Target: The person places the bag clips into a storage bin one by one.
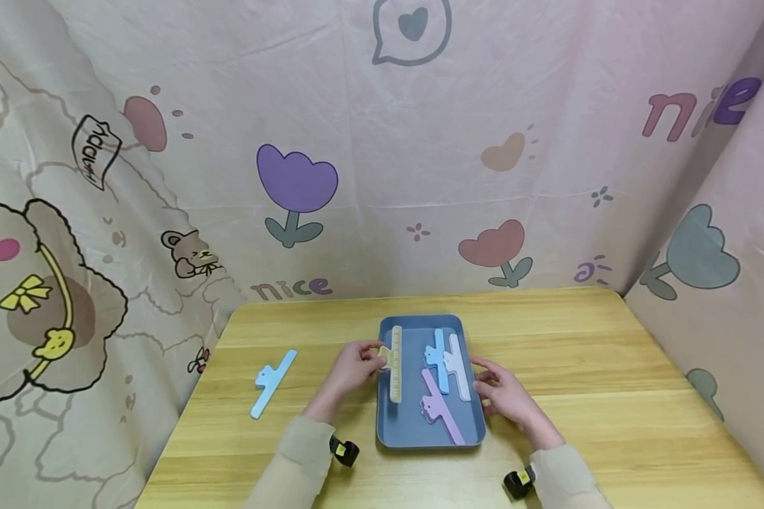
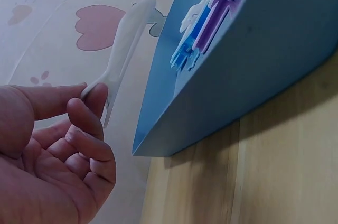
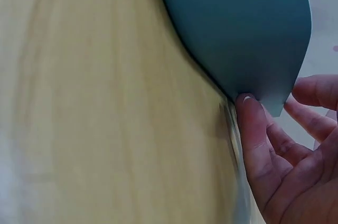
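Note:
My left hand (image 1: 353,366) pinches a cream-coloured bag clip (image 1: 396,378) by its grip tab, thumb against fingertips. The clip's long bar is over the left side of a blue-grey tray (image 1: 402,433), and in the left wrist view the clip (image 2: 125,36) is raised beside the tray wall. Inside the tray lie a light blue clip (image 1: 441,360), a white clip (image 1: 460,378) and a purple clip (image 1: 444,411). My right hand (image 1: 508,397) rests its fingers against the tray's right side; the right wrist view has the thumb (image 3: 251,123) on the outer wall.
Another light blue clip (image 1: 274,384) lies on the wooden table (image 1: 566,353), left of the tray. A printed curtain (image 1: 388,141) hangs behind the table and along both sides. A small black device (image 1: 345,451) is strapped at each wrist.

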Demonstrator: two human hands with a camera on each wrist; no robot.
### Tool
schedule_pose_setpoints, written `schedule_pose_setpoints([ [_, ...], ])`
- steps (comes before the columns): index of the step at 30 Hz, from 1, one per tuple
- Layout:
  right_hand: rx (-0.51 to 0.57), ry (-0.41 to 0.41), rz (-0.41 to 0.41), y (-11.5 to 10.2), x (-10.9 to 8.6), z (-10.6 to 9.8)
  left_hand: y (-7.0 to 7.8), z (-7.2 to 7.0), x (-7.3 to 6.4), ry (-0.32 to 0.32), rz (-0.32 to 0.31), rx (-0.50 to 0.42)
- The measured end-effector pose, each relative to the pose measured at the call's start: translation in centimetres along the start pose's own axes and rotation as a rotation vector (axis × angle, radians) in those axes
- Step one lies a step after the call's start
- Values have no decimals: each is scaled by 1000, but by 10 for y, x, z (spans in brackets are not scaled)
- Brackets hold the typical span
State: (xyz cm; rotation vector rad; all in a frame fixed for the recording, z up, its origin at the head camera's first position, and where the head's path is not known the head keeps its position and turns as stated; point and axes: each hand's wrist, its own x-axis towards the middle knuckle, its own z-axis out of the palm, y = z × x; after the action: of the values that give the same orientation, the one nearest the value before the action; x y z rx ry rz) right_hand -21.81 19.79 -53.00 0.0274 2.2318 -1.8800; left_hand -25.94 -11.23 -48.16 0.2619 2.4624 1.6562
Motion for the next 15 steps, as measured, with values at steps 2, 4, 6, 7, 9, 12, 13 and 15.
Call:
schedule_pose_setpoints([
  [2,-6,-2,-11,-1,1,0,1,3,3,3,-4,8],
  [4,-5,-7,-24,-2,1,-1,1,5,7,3,-10,14],
  [6,-3,-12,-34,-3,2,-1,1,8,10,2,-24,21],
  [7,-1,-12,-35,-3,2,-1,1,9,12,-1,-32,26],
  [9,3,-5,-34,-3,2,-1,1,11,14,-10,-48,29],
  [12,8,14,-20,-4,3,0,1,14,18,-21,-71,26],
  [13,9,22,-16,-4,3,1,1,14,19,-23,-75,26],
  [15,15,34,-7,-5,3,1,2,16,22,-22,-85,24],
])
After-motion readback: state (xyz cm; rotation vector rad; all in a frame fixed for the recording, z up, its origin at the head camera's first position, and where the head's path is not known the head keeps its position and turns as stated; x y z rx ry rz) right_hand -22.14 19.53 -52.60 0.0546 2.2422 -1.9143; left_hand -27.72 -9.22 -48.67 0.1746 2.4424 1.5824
